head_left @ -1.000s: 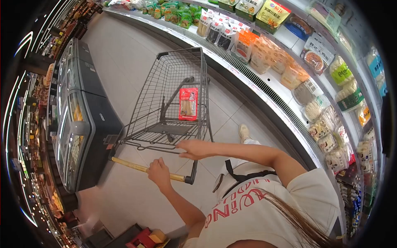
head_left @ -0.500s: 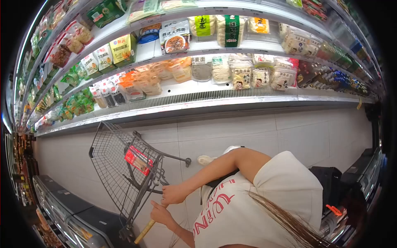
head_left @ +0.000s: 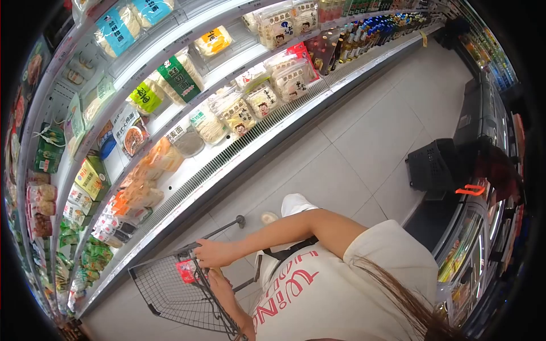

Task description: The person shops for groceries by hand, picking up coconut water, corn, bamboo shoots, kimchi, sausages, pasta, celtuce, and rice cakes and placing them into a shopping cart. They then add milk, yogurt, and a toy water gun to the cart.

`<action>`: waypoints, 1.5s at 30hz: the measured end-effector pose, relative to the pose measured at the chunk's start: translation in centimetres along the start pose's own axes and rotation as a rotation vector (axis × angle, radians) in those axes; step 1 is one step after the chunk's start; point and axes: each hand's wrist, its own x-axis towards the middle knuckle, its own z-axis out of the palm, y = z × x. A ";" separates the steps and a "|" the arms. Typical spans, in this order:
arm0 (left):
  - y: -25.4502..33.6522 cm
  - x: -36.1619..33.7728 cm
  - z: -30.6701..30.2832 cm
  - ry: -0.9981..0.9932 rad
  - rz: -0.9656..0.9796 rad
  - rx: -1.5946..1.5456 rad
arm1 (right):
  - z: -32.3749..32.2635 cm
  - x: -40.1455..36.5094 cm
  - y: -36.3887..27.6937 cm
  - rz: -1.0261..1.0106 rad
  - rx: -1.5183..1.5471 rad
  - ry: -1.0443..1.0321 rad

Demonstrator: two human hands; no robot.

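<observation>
A grey wire shopping cart (head_left: pixel 170 295) stands at the lower left, with a red package (head_left: pixel 186 271) inside it near the handle end. My right hand (head_left: pixel 213 253) is closed round the cart's handle, its arm reaching across from the right. Just below it, close against it, my left hand (head_left: pixel 219 279) is also closed at the handle; its fingers are partly hidden. Most of the handle is covered by my hands and left forearm. The red package touches neither hand.
Shelves of packaged noodles (head_left: pixel 236 116) run diagonally along the left and top, with bottles (head_left: pixel 369 37) farther along. A black basket (head_left: pixel 435 165) and a low display case (head_left: pixel 460 250) are at the right. Tiled floor (head_left: pixel 364 136) lies between. My shoe (head_left: pixel 269 217) shows beside the cart.
The view has turned, so the shelves now slant. The cart appears lower and more side-on, with its handle hidden. My hands have come closer together, and the black basket is more visible.
</observation>
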 end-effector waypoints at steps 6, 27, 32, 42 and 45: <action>4.9 -1.7 7.1 0.293 0.109 0.313 | -3.7 -4.7 4.2 -0.059 0.049 -0.046; 10.3 -11.9 30.3 0.947 -0.520 0.539 | -12.2 -20.5 13.5 -0.679 0.512 -0.329; 10.8 -16.7 35.1 1.027 -0.548 0.672 | -13.4 -26.1 13.0 -0.786 0.666 -0.290; 13.1 -25.9 45.3 1.188 -0.418 0.677 | -16.6 -40.6 11.1 -0.714 0.661 -0.441; 16.3 -28.5 47.5 1.175 -0.398 0.531 | -18.8 -44.2 11.2 -0.723 0.557 -0.545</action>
